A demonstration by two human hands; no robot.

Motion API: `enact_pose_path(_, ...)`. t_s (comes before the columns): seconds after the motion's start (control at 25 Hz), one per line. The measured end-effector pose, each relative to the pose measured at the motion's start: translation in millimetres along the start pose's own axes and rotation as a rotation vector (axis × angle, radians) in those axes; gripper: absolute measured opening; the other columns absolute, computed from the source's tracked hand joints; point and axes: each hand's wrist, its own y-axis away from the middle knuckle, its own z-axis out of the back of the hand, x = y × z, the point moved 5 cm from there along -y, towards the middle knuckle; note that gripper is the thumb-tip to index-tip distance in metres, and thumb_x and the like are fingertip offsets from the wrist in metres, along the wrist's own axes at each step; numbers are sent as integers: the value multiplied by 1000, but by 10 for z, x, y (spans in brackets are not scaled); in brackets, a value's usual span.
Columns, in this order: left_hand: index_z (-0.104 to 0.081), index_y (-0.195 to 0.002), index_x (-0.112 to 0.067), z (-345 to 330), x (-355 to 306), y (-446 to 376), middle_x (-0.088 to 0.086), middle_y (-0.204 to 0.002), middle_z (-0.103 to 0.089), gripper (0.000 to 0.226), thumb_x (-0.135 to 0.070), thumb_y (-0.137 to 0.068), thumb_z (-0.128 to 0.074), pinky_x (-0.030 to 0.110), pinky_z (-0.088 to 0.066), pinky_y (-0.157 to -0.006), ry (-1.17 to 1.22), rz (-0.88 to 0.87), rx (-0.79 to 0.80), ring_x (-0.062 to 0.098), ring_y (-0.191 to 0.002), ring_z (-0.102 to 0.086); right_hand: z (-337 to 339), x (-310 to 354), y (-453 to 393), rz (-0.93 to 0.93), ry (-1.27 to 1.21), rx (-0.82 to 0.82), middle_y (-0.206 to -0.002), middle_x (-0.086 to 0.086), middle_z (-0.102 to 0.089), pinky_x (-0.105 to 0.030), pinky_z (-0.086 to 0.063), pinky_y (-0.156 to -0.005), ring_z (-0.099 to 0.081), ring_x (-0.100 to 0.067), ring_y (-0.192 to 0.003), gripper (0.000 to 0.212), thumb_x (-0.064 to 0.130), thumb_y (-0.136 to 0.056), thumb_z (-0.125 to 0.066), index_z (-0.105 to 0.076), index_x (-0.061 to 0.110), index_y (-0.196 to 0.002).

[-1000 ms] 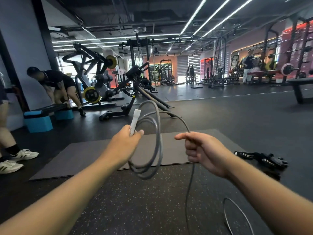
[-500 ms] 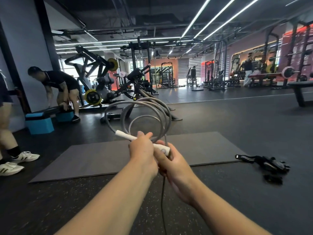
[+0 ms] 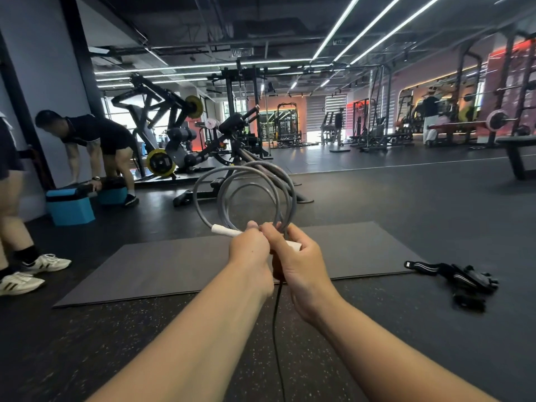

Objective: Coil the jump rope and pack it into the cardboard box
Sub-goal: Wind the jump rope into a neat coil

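A grey jump rope stands in several loops above my hands, held upright in front of me. Its white handle lies crosswise and sticks out to the left of my left hand, which grips it. My right hand is pressed against the left one and grips the bottom of the loops and the handle's other end. A loose length of rope hangs straight down between my forearms to the floor. No cardboard box is in view.
A dark grey mat lies on the speckled gym floor ahead. Black gloves and straps lie at the right. A person's legs in white shoes stand at the left; another person bends over blue blocks. Weight machines fill the background.
One second ago my hands were apart, the right one drawing rope out. They have come together, the coil has gained a loop and turned upright, and the handle lies crosswise.
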Motion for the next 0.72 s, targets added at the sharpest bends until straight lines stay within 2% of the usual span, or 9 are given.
enact_pose_path(0.12,-64,-99,-12,11,8,-76,-4,-77,-60,26,-31,-105,-47,32,-37,-73,-88,19,-16,10,-66,-49,35,213,-48,119,126,-40,-51,12,-61,-17,-37,-48,-47,1,-44,23,15,-94,-70,-67,15,-71)
enact_pose_path(0.2,-55,-124,-10,82,-22,-110,2,-102,-62,33,-29,-98,-60,36,-34,-82,-144,-8,-113,16,-83,-54,50,331,-110,153,217,-44,-45,12,-55,-21,-34,-47,-41,-1,-42,22,13,-93,-69,-68,10,-71)
enact_pose_path(0.28,-27,-149,-12,227,-152,-79,19,-152,-39,82,-22,-84,-76,41,-38,-97,-209,-102,-300,33,-124,-48,99,463,-183,176,373,2,-45,11,-50,-26,-31,-48,-36,-7,-43,23,16,-92,-70,-69,9,-71)
enact_pose_path(0.36,7,-160,-20,367,-479,14,20,-168,6,123,-18,-76,-84,52,-17,-122,-482,-453,-448,39,-153,-7,149,631,-232,193,606,119,-51,5,-50,-28,-29,-50,-36,-12,-49,24,18,-91,-70,-69,8,-70)
enact_pose_path(0.44,8,-161,-22,256,-787,179,17,-169,8,127,-19,-72,-83,58,-1,-123,-997,-1179,-398,35,-155,5,177,795,-262,168,804,283,-61,-2,-56,-30,-30,-56,-42,-16,-58,21,21,-91,-70,-73,5,-77)
enact_pose_path(0.52,-4,-162,-22,-51,-749,290,13,-169,-11,119,-25,-71,-81,60,-7,-122,-1621,-1734,-77,34,-155,-8,178,927,-291,106,971,438,-67,3,-65,-29,-38,-59,-50,-13,-59,15,25,-89,-72,-76,12,-84)
enact_pose_path(0.56,-12,-161,-23,-163,-700,276,9,-164,-29,111,-30,-73,-79,56,-18,-121,-1838,-1784,136,32,-152,-24,171,987,-307,83,1050,492,-72,6,-70,-28,-43,-62,-55,-10,-61,13,28,-86,-74,-76,15,-89)
enact_pose_path(0.64,-36,-149,-26,-322,-696,241,-2,-119,-66,74,-32,-84,-72,36,-44,-97,-1951,-1506,414,24,-117,-58,154,1083,-319,61,1153,556,-74,3,-68,-25,-45,-61,-54,-5,-59,21,27,-83,-77,-76,13,-98)
enact_pose_path(0.72,-53,-120,-24,-381,-734,152,-13,-80,-58,27,-28,-94,-61,29,-45,-68,-1910,-1228,538,17,-85,-63,159,1143,-300,49,1144,557,-60,5,-54,-22,-34,-51,-41,-7,-50,21,25,-85,-77,-77,8,-97)
